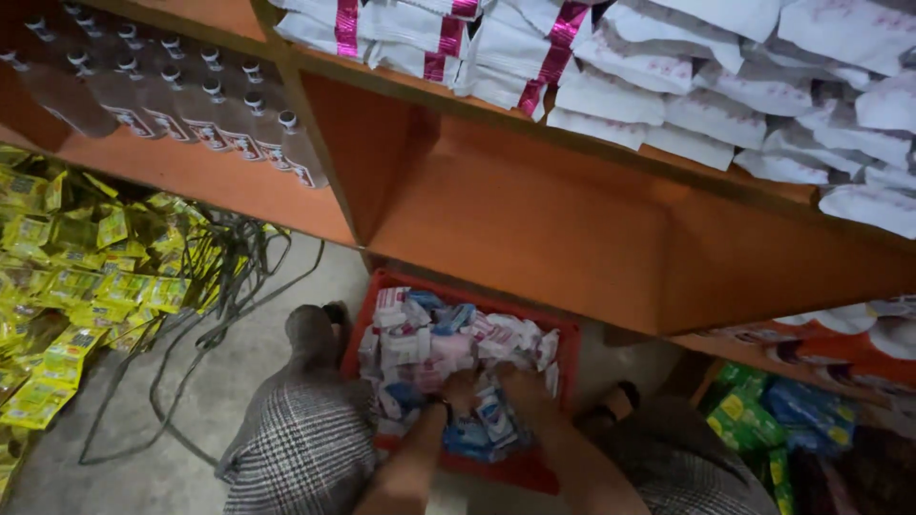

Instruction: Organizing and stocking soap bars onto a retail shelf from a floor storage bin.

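Red crate (367, 315) w/ small white-blue-pink packets (429, 334); left hand (461, 393) & right hand (515, 386) together, buried in pile; grip can't tell.

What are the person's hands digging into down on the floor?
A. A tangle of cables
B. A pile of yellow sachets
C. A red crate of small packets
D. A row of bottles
C: both the left hand and right hand are buried among the small packets in the red crate.
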